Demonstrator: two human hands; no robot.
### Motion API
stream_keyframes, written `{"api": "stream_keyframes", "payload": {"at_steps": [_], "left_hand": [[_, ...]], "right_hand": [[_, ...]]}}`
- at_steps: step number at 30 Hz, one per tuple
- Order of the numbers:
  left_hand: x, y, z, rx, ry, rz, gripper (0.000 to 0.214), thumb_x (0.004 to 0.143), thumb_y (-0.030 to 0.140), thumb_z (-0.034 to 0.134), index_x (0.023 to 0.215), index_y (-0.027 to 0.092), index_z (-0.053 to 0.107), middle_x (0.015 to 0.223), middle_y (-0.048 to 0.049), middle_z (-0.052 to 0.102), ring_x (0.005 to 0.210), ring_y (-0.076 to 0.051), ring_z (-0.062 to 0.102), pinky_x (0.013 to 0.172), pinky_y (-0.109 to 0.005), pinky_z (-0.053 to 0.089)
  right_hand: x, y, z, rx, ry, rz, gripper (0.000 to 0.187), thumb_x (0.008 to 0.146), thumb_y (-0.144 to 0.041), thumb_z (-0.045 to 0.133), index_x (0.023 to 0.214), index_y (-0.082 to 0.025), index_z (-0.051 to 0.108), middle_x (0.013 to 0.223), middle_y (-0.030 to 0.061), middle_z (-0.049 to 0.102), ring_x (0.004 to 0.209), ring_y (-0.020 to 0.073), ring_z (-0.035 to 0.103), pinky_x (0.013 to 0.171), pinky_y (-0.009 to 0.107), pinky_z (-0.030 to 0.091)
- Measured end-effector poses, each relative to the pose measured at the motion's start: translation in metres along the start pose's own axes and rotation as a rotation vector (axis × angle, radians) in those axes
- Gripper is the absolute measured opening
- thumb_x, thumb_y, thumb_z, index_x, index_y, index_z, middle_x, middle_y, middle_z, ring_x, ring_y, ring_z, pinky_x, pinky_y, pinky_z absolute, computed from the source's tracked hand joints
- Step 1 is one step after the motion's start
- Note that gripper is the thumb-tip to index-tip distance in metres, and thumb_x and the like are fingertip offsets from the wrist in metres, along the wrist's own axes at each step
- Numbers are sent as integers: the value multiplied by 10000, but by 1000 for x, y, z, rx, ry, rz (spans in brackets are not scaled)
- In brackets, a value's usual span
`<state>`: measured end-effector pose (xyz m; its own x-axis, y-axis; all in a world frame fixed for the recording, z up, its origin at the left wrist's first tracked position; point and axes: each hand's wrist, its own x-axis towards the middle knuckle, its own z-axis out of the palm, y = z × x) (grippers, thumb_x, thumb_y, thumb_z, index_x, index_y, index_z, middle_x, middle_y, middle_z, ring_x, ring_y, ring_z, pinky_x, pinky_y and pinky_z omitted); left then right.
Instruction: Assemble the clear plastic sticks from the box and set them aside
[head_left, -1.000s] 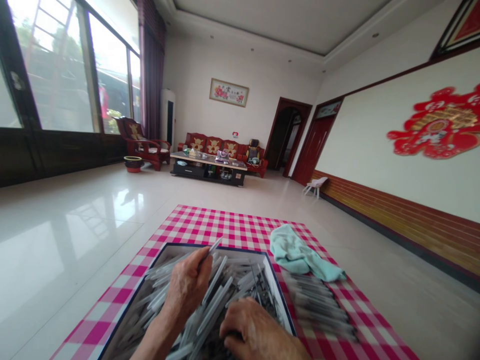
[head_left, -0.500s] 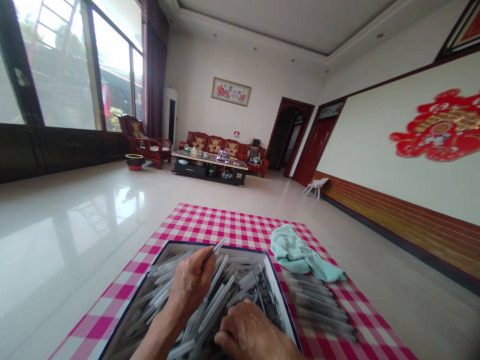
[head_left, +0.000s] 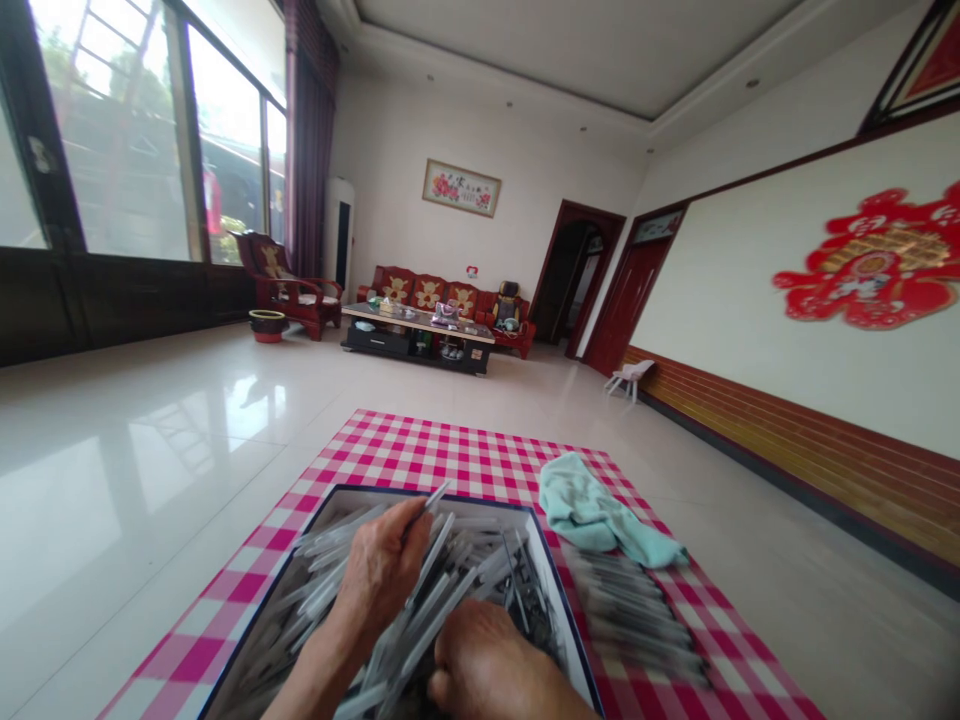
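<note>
Sticks [head_left: 448,597], translucent smooth plastic, in a box [head_left: 564,590] with smooth, card-like walls; counter covering [head_left: 450,450], smooth, cloth or plastic undetermined; towel [head_left: 581,505] at right, matt, soft-napped cloth; floor [head_left: 225,470], highly glossy tile; armchair [head_left: 324,322], far left, polished wood; window [head_left: 135,150], left, clear glass; curtain [head_left: 309,170], matt cloth.

Bare left hand [head_left: 386,555] and bare right hand [head_left: 480,645], low in the frame.
Left of bottom centre, the left hand has a lined back with faint ridges, tapering into a slim, uncovered left forearm [head_left: 319,665] cropped by the bottom edge; at bottom centre, the right hand shows a broad, rounded back, its fingers largely hidden, above an equally uncovered right forearm [head_left: 551,690].
</note>
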<state>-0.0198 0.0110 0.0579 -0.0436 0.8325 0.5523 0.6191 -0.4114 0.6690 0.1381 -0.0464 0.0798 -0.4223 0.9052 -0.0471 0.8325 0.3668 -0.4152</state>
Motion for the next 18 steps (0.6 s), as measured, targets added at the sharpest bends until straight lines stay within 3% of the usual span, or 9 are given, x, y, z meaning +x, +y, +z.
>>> {"api": "stream_keyframes", "payload": {"at_steps": [3, 6, 12, 18], "left_hand": [[0, 1, -2, -4, -10, -13, 277, 887, 304, 427, 883, 207, 686, 607, 21, 660, 524, -126, 583, 526, -205, 381], [0, 3, -3, 4, -16, -10, 278, 888, 295, 425, 846, 206, 685, 573, 31, 619, 508, -120, 547, 533, -210, 367], [0, 3, -3, -11, -34, -27, 277, 889, 313, 431, 868, 191, 679, 606, 16, 637, 533, -125, 553, 547, -212, 372], [1, 1, -2, -2, -21, -33, 293, 884, 327, 429, 894, 186, 686, 620, 3, 656, 550, -134, 580, 530, -206, 367]], "right_hand": [[13, 23, 6, -51, -61, -32, 193, 628, -106, 554, 640, -209, 718, 622, 31, 717, 575, 175, 630, 510, 228, 380], [19, 44, 3, -66, -8, -144, 234, 664, -98, 517, 593, -208, 711, 561, 7, 691, 550, 153, 603, 536, 224, 366], [14, 61, -9, -77, 47, -179, 259, 715, -96, 503, 700, -211, 735, 682, 15, 703, 682, 162, 642, 624, 228, 392], [18, 52, 7, -41, 70, -195, 218, 767, -113, 517, 764, -209, 713, 827, 14, 682, 797, 148, 634, 693, 214, 410]]}}
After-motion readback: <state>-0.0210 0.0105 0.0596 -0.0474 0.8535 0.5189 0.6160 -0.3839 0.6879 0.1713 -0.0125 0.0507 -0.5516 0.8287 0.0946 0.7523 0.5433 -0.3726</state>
